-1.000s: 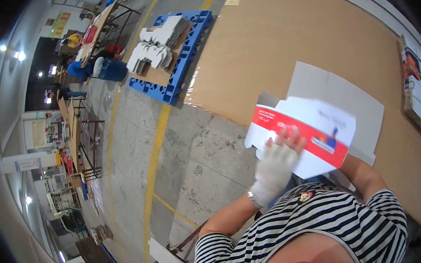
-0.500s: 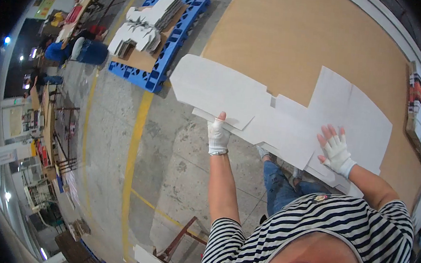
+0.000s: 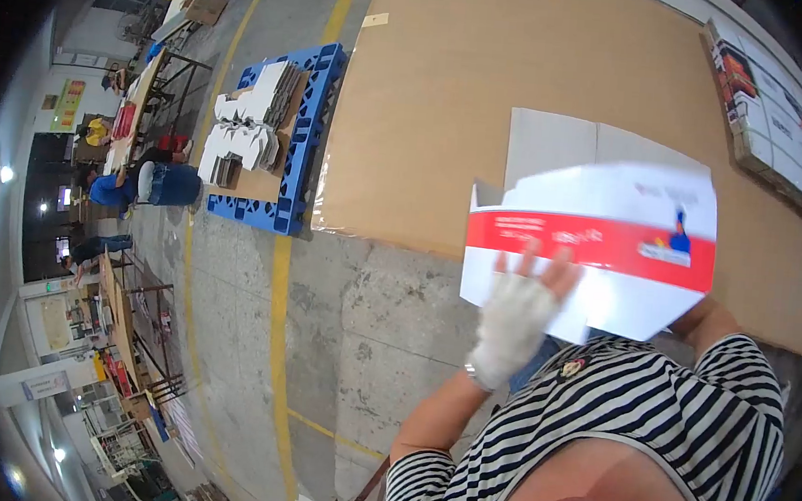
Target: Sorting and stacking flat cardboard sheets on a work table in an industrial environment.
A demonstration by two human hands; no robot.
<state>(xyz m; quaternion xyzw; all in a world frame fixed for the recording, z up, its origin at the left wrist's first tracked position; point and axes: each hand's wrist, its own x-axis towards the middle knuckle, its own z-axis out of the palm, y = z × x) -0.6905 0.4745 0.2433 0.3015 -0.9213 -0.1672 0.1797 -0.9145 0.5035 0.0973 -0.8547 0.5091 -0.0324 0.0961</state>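
Observation:
A white cardboard blank (image 3: 598,266) with a red printed band and a small blue bottle picture stands raised and tilted in front of me. My left hand (image 3: 513,325), in a white fingerless glove, lies against its printed face near the lower left, fingers stretched and apart, slightly blurred. The right forearm (image 3: 708,322) reaches behind the blank's lower right corner, so that hand is hidden. Behind the raised blank, another plain white cardboard piece (image 3: 560,141) lies on the brown-covered table (image 3: 431,112).
A strapped stack of printed cardboard (image 3: 768,129) rests at the table's right. To the left, a blue pallet (image 3: 316,103) on the floor carries stacked white cut cardboard (image 3: 250,135). Other people (image 3: 114,186) work at tables farther left.
The flat white cardboard at the table's near edge has been lifted and turned so a printed face shows. My left hand moved right onto it; the right hand went out of sight behind it.

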